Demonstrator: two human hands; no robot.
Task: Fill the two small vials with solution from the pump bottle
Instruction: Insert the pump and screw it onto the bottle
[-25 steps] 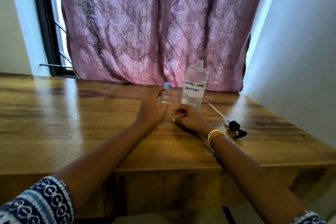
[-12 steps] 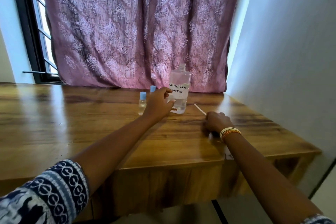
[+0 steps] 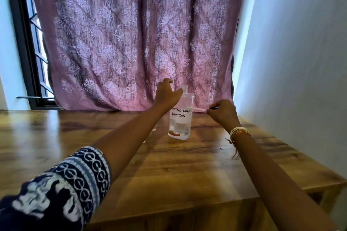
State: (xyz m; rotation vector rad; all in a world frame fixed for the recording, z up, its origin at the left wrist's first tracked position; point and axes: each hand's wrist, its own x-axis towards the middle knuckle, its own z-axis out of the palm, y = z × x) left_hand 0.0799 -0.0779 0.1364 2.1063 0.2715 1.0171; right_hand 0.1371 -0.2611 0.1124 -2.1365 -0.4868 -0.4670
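Note:
The clear bottle [image 3: 181,118], labelled "contact lens solution", stands uncapped on the wooden table [image 3: 178,170] with a little liquid at its bottom. My left hand [image 3: 166,94] hovers by the bottle's neck, fingers spread, thumb against its shoulder. My right hand [image 3: 223,111] is raised to the right of the bottle, pinched on the pump head, whose pale dip tube [image 3: 199,110] points left toward the bottle. My left forearm hides the two small vials; only a clear sliver [image 3: 154,129] shows beside it.
A purple patterned curtain [image 3: 131,43] hangs right behind the bottle. A white wall [image 3: 293,62] borders the table on the right, and a barred window [image 3: 32,43] is at the far left. The table's front edge is close to me.
My left hand has risen from the bottle's lower body to its neck. My right hand has lifted the pump off the table. The view has shifted, and the vials are now hidden.

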